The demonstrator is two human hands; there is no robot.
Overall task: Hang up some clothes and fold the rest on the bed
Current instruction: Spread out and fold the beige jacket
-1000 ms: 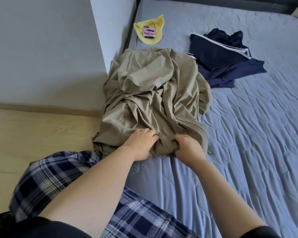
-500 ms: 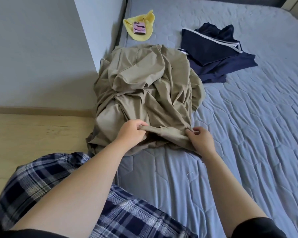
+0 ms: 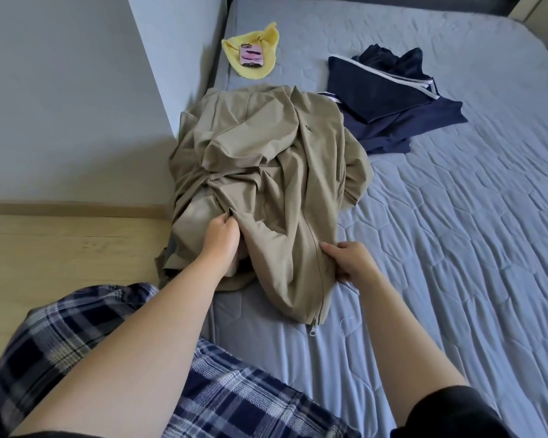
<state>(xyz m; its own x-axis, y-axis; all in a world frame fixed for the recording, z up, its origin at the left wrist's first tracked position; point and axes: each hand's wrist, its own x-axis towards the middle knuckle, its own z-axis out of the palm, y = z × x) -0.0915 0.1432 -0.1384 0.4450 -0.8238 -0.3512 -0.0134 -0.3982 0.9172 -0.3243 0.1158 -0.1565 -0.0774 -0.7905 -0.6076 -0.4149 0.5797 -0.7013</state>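
A crumpled khaki jacket (image 3: 266, 191) lies along the left edge of the bed (image 3: 456, 248), with its left side spilling over that edge toward the wooden floor (image 3: 60, 248). Its hem end points to the near edge of the bed and its upper part to the far end. The zip (image 3: 313, 330) runs down the right side of the heap, and its metal pull rests on the mattress at the jacket's nearest tip.

The left hand (image 3: 220, 235) is on the jacket's near left part, its fingers (image 3: 225, 219) clenched around a bunched fold of the khaki cloth. The right hand (image 3: 348, 262) is at the jacket's right border beside the zip. It is grasping that border, thumb on top of the cloth and the other fingers curled at the edge against the mattress. The two hands are apart, with a loose ridge of fabric between them.

Just beyond the jacket's far right shoulder, navy clothes (image 3: 389, 99) with white trim lie in a flat pile, touching or nearly touching the jacket. Near the far left edge of the bed is a yellow cloth (image 3: 257, 50) with a phone (image 3: 251, 55) in a pink case lying on it, apart from the jacket. A grey wall (image 3: 60, 105) meets the bed's left edge beside the jacket. At the near left corner of the bed a leg (image 3: 76, 327) in navy plaid rests partly on the mattress.
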